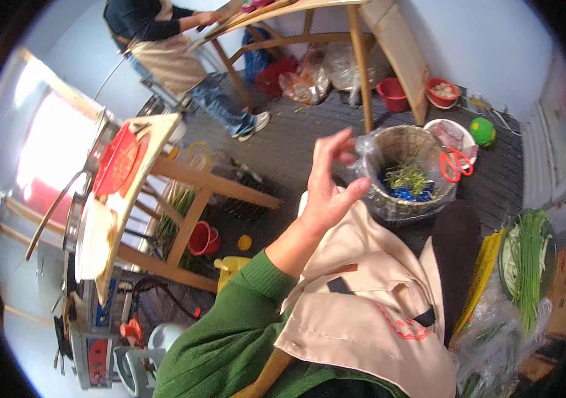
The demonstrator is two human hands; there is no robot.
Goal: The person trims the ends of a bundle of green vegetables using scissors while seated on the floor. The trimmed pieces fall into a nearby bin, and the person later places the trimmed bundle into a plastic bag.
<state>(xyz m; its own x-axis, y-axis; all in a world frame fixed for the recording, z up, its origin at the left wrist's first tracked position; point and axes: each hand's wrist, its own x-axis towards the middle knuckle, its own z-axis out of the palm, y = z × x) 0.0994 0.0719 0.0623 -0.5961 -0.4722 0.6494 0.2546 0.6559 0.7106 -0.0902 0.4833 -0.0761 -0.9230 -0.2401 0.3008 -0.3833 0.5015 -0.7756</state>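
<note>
My left hand (329, 176), coming out of a green sleeve, is raised over the near side of a round bin (408, 138). The thumb stands apart from the bent fingers, and I see nothing in its grip. Clear plastic lines the bin, which holds green plant trimmings (408, 176) and something blue. Orange-handled scissors (454, 166) lie at the bin's right rim; their blades are hidden. Just beyond them, a white bowl (472, 142) holds pale pinkish pieces. My right hand is out of view.
A plate of long green stalks (528, 259) stands at right above plastic bags (495, 345). At left is a wooden table (143, 176) with a red tray (118, 162). Another person (170, 60) works at a far table (289, 8). Red buckets (392, 96) and a green ball (482, 132) are on the floor.
</note>
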